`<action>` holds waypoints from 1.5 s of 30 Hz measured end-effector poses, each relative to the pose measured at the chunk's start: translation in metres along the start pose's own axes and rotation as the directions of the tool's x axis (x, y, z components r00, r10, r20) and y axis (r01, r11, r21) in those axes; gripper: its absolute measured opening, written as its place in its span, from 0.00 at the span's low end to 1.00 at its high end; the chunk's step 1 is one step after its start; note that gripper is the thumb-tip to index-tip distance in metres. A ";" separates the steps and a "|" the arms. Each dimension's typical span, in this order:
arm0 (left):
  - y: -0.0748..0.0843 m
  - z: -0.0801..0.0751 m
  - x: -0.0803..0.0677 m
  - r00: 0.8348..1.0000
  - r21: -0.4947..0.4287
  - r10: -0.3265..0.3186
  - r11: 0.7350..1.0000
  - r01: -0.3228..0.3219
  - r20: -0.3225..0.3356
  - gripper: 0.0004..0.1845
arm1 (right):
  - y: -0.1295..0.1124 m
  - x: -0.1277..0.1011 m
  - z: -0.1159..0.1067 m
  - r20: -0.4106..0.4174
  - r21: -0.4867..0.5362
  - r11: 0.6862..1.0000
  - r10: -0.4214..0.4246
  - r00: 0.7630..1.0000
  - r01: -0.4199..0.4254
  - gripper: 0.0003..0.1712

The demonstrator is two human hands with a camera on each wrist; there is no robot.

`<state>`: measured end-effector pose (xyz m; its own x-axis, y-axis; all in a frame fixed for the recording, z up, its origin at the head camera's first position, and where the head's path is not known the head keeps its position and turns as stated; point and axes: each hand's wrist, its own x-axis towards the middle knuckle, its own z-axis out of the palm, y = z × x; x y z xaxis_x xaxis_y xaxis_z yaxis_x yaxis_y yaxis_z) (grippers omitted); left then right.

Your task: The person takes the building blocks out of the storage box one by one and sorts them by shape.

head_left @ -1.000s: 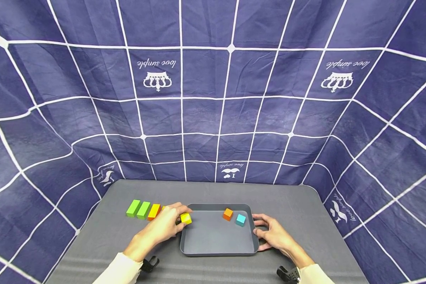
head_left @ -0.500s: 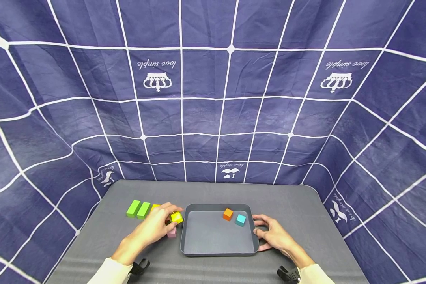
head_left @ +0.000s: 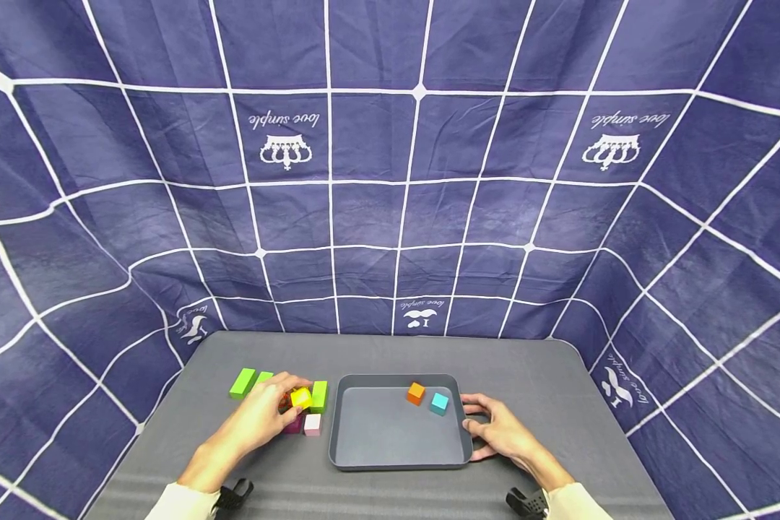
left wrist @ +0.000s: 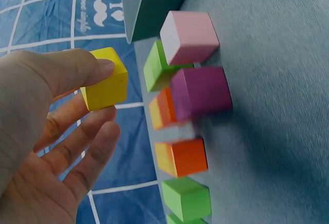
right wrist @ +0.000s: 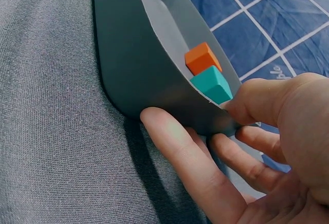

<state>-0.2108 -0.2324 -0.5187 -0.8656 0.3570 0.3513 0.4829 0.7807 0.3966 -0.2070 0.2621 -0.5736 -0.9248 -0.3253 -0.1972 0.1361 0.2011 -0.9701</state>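
Observation:
My left hand pinches a yellow cube between thumb and fingers, raised above the blocks left of the tray. Beneath and beside it are a purple cube, a pink cube and an upright-edged green block. Orange blocks are partly hidden by this hand in the head view. At the grey tray's right side, my right hand holds the wall, thumb at the rim and fingers along the outside. Inside the tray sit an orange cube and a teal cube.
Two green blocks lie at the far left of the row. A grey cloth covers the table. Behind and at both sides hangs a blue curtain with white lines.
My left hand has moved left with the yellow cube, away from the tray's left rim, uncovering the pink cube and a green block. My right hand stays at the tray.

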 end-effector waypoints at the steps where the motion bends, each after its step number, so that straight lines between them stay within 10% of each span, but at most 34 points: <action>1: -0.002 0.000 -0.001 1.000 0.014 0.001 1.000 -0.001 -0.005 0.24 | 0.000 0.000 0.000 0.001 -0.001 1.000 -0.001 1.000 0.001 0.39; 25: -0.044 -0.009 -0.026 0.997 0.073 0.013 0.997 -0.007 -0.077 0.26 | 0.001 0.000 -0.001 0.005 0.001 1.000 0.010 1.000 -0.010 0.39; 45: -0.067 0.004 -0.034 1.000 0.043 0.017 0.999 -0.017 -0.010 0.26 | 0.000 0.001 -0.001 0.001 -0.006 1.000 0.008 1.000 -0.008 0.38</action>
<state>-0.2144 -0.2946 -0.5601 -0.8557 0.3654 0.3665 0.4913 0.7961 0.3533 -0.2081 0.2623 -0.5742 -0.9233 -0.3247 -0.2051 0.1412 0.2095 -0.9676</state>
